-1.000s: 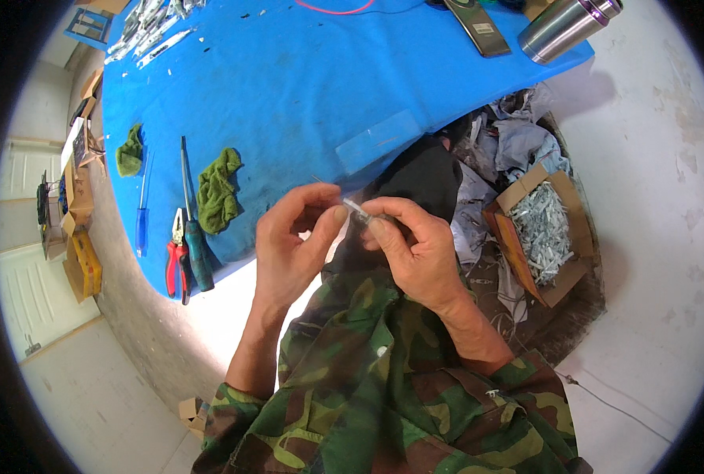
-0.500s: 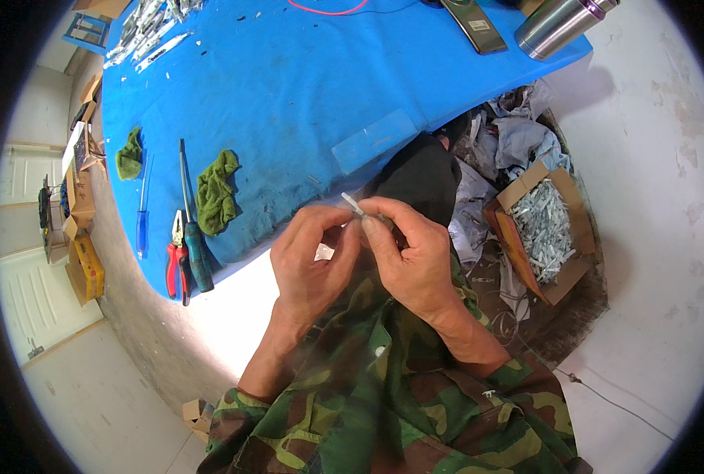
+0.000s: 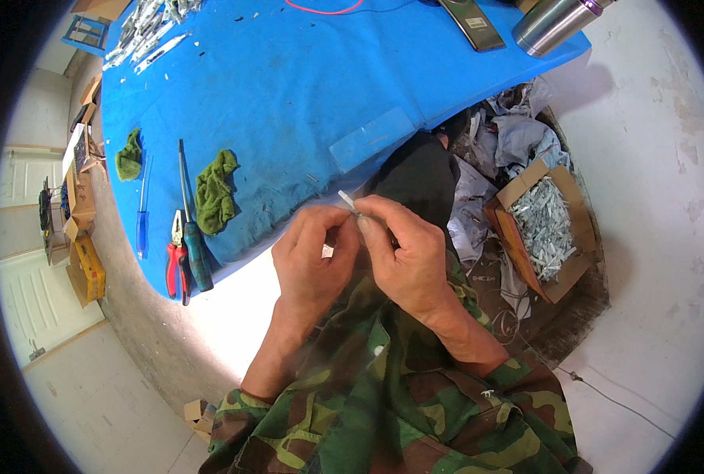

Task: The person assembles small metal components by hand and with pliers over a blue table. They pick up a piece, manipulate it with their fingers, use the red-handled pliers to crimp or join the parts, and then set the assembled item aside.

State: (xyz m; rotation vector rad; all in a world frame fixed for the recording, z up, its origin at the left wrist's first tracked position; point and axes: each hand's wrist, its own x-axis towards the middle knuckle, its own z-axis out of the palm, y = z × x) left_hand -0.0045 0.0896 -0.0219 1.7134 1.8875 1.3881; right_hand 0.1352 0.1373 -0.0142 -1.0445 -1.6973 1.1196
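Observation:
A small, thin white stick-like piece (image 3: pixel 346 198) pokes up between my fingertips; its lower end is hidden by them. My left hand (image 3: pixel 314 251) is closed, thumb and forefinger pinched at the piece. My right hand (image 3: pixel 403 246) pinches the same piece from the other side, its thumb and forefinger touching it just below the tip. Both hands are held close together over my lap, in front of the near edge of the blue-covered table (image 3: pixel 289 103). What exactly the piece is cannot be made out.
Left on the table lie red-handled pliers (image 3: pixel 177 261), a teal-handled screwdriver (image 3: pixel 199 257), a blue screwdriver (image 3: pixel 142 229) and green cloths (image 3: pixel 216 192). White pieces (image 3: pixel 156 28) are heaped far left. A phone (image 3: pixel 473 24) and steel flask (image 3: pixel 553 28) stand far right. A carton (image 3: pixel 573 245) holds silvery-white strips.
Hardly anything differs. The white piece and my fingertips have shifted very slightly left and up; both hands keep their pinch.

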